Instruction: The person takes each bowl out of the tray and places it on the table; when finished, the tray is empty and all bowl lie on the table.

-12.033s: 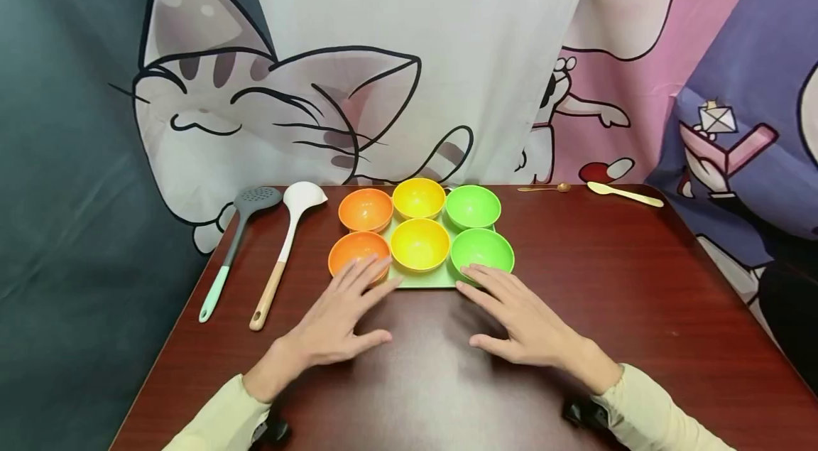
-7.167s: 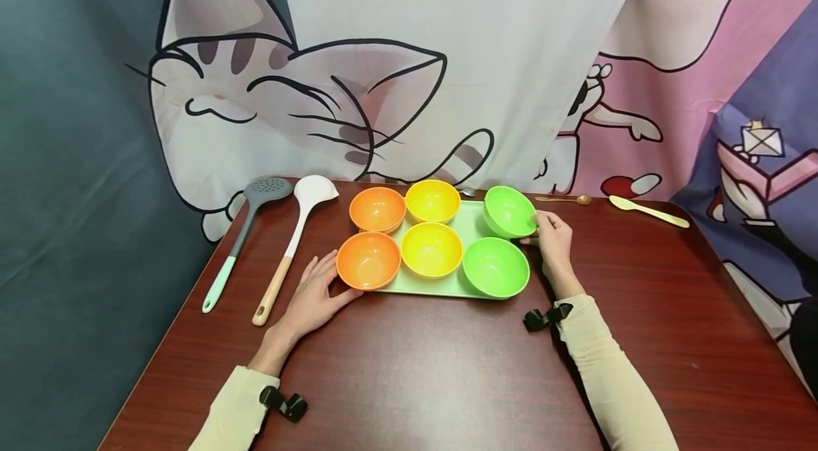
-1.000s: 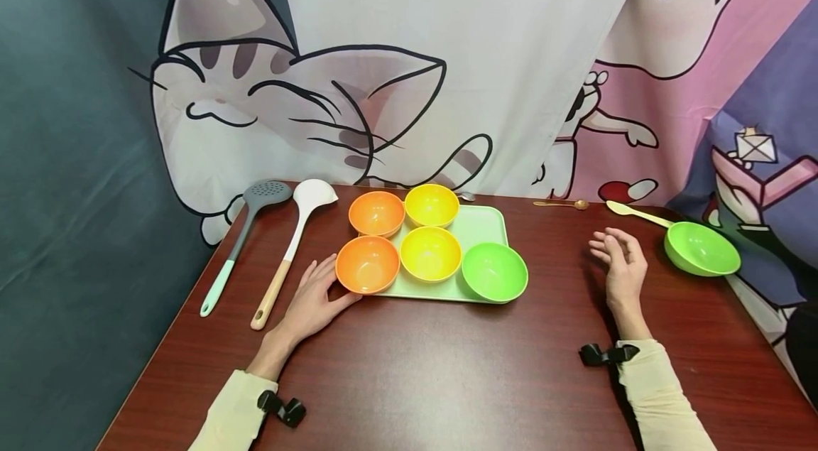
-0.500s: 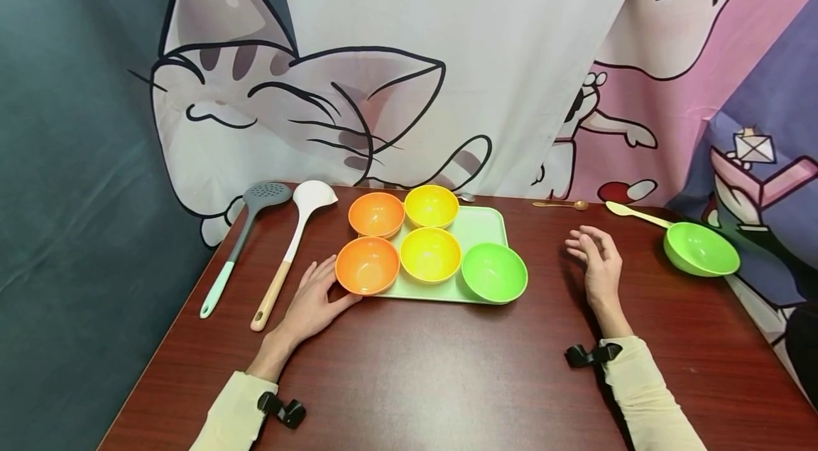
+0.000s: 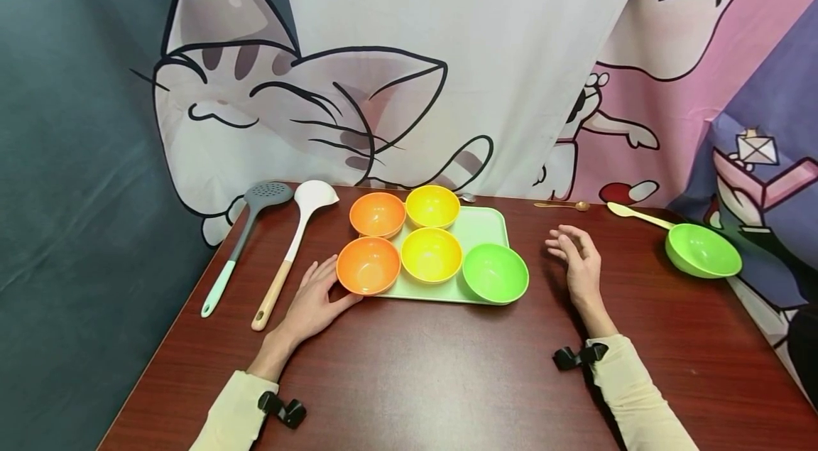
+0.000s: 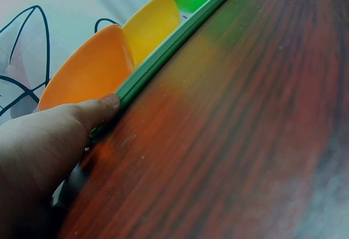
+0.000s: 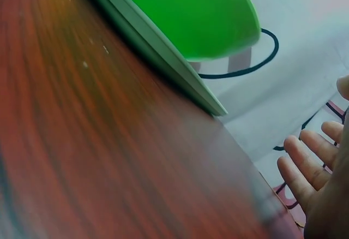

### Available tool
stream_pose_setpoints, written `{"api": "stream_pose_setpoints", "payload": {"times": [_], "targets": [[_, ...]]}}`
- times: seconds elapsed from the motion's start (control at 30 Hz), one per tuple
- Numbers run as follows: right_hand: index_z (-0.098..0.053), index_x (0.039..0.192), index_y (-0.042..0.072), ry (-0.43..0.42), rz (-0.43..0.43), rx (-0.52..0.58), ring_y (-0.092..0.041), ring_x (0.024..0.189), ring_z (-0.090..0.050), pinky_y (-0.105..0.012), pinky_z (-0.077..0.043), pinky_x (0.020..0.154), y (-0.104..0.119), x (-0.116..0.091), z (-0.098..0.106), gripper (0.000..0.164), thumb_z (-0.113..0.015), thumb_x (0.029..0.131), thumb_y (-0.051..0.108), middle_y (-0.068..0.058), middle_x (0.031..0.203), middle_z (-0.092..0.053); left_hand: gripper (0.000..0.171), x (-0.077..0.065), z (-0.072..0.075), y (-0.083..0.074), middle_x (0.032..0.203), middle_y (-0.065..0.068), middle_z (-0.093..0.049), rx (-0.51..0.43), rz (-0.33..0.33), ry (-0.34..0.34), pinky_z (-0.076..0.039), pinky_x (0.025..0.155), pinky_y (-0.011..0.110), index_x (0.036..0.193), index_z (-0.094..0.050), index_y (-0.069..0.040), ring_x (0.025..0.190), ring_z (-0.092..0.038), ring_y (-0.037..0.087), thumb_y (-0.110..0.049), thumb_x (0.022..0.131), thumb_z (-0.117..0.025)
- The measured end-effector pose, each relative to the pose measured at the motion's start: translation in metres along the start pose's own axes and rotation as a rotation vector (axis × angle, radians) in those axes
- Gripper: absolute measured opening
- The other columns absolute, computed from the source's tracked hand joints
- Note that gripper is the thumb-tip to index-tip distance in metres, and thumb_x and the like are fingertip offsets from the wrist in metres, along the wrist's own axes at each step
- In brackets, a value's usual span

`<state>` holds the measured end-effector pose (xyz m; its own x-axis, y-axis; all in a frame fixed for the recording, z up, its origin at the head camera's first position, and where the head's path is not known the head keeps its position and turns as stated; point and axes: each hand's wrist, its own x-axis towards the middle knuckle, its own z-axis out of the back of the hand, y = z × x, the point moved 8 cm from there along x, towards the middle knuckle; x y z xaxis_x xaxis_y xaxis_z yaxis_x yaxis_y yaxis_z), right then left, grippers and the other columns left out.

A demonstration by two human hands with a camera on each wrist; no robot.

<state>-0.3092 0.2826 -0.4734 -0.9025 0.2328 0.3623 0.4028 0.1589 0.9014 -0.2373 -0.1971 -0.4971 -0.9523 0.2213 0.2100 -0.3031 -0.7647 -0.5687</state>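
A pale green tray (image 5: pixel 483 221) carries two orange bowls (image 5: pixel 368 266), two yellow bowls (image 5: pixel 431 256) and one green bowl (image 5: pixel 495 273). My left hand (image 5: pixel 313 303) holds the tray's near left corner, its thumb (image 6: pixel 101 109) against the front rim and its fingers beside the near orange bowl. Those fingers are hidden in the left wrist view. To the right of the tray, my right hand (image 5: pixel 580 268) hovers with loosely bent fingers (image 7: pixel 305 181) and holds nothing. Another green bowl (image 5: pixel 703 251) sits at the table's far right edge.
A grey slotted turner (image 5: pixel 249 238) and a white ladle (image 5: pixel 296 238) with a wooden handle lie at left. Along the back edge are a small golden spoon (image 5: pixel 565 205), a pale yellow knife (image 5: pixel 635 214) and a metal utensil tip (image 5: pixel 468 197). A printed curtain (image 5: pixel 383 11) hangs behind.
Earlier, my right hand took the back green bowl off the tray to the far right edge. Over the last second it has moved left, empty, toward the tray. My left hand has stayed put.
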Motion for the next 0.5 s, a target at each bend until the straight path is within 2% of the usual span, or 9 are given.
{"api": "stream_pose_setpoints", "payload": {"times": [0.23, 0.5], "targets": [[-0.049, 0.125, -0.021, 0.042, -0.033, -0.015, -0.016, 0.084, -0.072, -0.027, -0.06, 0.077, -0.009, 0.0, -0.017, 0.037, -0.056, 0.1, 0.006, -0.011, 0.103, -0.072, 0.072, -0.001, 0.002, 0.0, 0.149, 0.009, -0.052, 0.001, -0.013, -0.021, -0.015, 0.121, 0.06, 0.145, -0.054, -0.012, 0.147, -0.036, 0.032, -0.046, 0.086, -0.076], [-0.049, 0.126, -0.021, 0.079, -0.036, -0.025, -0.016, 0.086, -0.072, -0.027, -0.06, 0.077, -0.009, 0.001, -0.026, 0.037, -0.055, 0.101, 0.006, -0.01, 0.104, -0.072, 0.072, 0.0, 0.001, 0.0, 0.15, 0.007, -0.052, 0.004, -0.001, -0.006, -0.014, 0.123, 0.058, 0.145, -0.053, -0.013, 0.148, -0.034, 0.03, -0.048, 0.086, -0.074]]}}
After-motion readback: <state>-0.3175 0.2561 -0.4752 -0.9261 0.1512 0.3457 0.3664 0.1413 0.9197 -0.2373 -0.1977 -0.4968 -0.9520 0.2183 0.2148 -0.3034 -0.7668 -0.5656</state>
